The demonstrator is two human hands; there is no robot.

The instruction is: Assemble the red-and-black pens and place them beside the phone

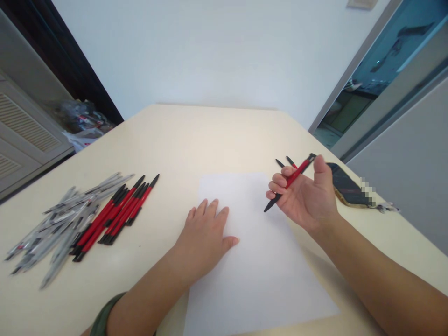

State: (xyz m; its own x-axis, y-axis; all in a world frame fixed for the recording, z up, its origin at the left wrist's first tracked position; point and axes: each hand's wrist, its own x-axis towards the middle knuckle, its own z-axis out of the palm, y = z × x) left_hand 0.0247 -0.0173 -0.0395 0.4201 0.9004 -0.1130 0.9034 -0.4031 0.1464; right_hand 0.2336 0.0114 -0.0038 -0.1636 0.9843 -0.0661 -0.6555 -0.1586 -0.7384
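My right hand (304,196) is closed around a red pen with black ends (293,177), held above the right side of a white sheet of paper (255,261). The thumb presses the pen's top end. My left hand (205,233) lies flat and open on the sheet's left edge, fingers spread. Just beyond the right hand, two more pens (285,162) rest on the cream table (196,140).
A row of several red and black pens (117,214) lies at the left, beside a heap of grey pens (59,219). A dark phone (345,186) lies near the table's right edge. Bags sit on the floor at the far left (82,121).
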